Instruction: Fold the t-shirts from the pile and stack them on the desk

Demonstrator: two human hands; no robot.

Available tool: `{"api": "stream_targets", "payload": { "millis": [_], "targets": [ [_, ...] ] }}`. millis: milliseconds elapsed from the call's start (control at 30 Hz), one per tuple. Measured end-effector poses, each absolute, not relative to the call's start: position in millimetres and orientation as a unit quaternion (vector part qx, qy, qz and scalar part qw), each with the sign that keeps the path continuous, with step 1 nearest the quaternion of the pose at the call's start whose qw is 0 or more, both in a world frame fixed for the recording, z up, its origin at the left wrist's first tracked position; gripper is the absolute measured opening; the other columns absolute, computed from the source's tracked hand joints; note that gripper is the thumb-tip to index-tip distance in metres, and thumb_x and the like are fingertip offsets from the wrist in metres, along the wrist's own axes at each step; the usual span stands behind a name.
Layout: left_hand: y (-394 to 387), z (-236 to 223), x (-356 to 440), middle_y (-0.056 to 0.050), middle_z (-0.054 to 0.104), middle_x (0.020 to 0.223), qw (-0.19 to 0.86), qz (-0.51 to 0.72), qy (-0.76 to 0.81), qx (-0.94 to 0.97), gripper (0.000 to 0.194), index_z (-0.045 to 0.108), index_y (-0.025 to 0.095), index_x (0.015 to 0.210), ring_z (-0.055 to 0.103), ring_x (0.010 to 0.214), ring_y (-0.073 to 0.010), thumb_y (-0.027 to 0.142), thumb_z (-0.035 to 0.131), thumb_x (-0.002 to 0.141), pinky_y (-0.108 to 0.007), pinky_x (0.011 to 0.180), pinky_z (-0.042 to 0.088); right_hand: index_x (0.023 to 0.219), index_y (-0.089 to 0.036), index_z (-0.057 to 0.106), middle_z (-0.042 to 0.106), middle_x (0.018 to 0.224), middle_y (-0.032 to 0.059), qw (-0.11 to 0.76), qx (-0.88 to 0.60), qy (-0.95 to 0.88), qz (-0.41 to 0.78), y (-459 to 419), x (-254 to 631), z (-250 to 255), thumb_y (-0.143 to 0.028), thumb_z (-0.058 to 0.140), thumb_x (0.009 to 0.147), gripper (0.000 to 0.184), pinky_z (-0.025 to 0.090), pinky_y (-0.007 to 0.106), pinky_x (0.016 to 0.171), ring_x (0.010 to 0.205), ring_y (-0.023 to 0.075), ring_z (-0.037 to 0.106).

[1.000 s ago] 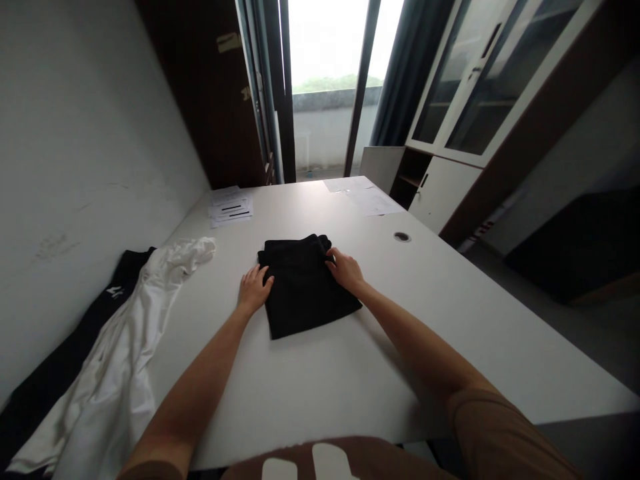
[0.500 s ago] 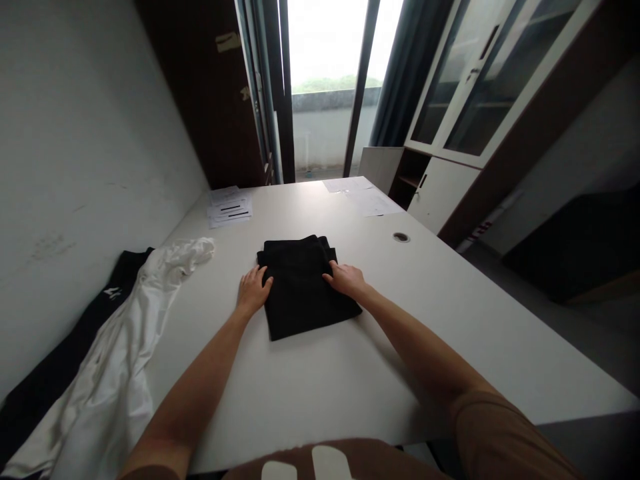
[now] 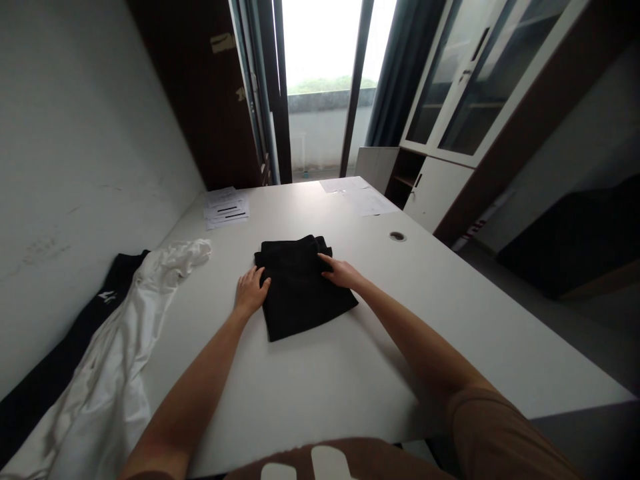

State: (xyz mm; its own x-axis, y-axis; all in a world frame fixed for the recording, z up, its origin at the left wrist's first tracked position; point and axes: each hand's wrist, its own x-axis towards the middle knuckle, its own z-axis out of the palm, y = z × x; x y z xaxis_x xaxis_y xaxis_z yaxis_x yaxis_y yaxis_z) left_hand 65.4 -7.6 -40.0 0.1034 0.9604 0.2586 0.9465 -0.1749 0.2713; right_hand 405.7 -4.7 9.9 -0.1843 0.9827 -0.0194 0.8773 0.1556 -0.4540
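Note:
A folded black garment (image 3: 299, 290) lies on the white table (image 3: 350, 373) in front of me. My left hand (image 3: 251, 291) rests flat at its left edge, fingers stretched out and touching the cloth. My right hand (image 3: 341, 272) lies flat on the garment's right side near the far corner, fingers extended over the fabric. Neither hand grips anything.
A crumpled white garment (image 3: 125, 327) and a black garment (image 3: 60, 353) lie along the wall at the table's left. Paper sheets (image 3: 226, 207) sit at the far left, more papers (image 3: 357, 193) at the far end. A cable hole (image 3: 397, 236) is to the right. A cabinet (image 3: 450, 100) stands beyond.
My right hand slid from the garment's right edge inward over the cloth, flattening the bunched far corner. The left hand stayed at the left edge.

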Motion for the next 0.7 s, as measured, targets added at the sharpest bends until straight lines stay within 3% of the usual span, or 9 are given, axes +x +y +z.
{"api": "stream_targets", "payload": {
  "millis": [100,300,700],
  "targets": [
    [-7.6,-39.8,65.5,-0.012,0.049,0.158,0.02,0.19,0.64,0.744,0.052,0.054,0.021,0.148,0.045,0.145,-0.03,0.046,0.044,0.104,-0.049,0.123,0.031,0.163,-0.037,0.033,0.064,0.143,0.0011,0.214,-0.582,-0.748,0.237,-1.4,412.5,12.9,-0.023,0.065,0.092,0.079,0.051,0.042,0.108,0.127,0.0283,0.064],
    [-7.8,-41.0,65.3,-0.014,0.05,0.157,0.011,0.194,0.636,0.747,0.052,0.054,0.019,0.148,0.047,0.144,-0.0315,0.046,0.045,0.104,-0.051,0.122,0.033,0.145,-0.03,0.062,0.066,0.141,-0.0018,0.254,-0.485,-0.757,0.358,8.8,426.7,3.5,-0.017,0.054,0.093,0.055,0.048,0.042,0.114,0.129,0.0252,0.062],
    [-10.7,-45.6,68.2,-0.013,0.049,0.158,0.002,0.182,0.629,0.756,0.048,0.055,0.021,0.146,0.043,0.147,-0.0289,0.043,0.043,0.105,-0.052,0.123,0.03,0.137,-0.028,0.07,0.077,0.119,0.0011,0.236,-0.612,-0.72,0.228,38.5,505.2,6.2,-0.016,0.056,0.091,0.049,0.053,0.037,0.101,0.104,0.0248,0.071]
  ]
}}
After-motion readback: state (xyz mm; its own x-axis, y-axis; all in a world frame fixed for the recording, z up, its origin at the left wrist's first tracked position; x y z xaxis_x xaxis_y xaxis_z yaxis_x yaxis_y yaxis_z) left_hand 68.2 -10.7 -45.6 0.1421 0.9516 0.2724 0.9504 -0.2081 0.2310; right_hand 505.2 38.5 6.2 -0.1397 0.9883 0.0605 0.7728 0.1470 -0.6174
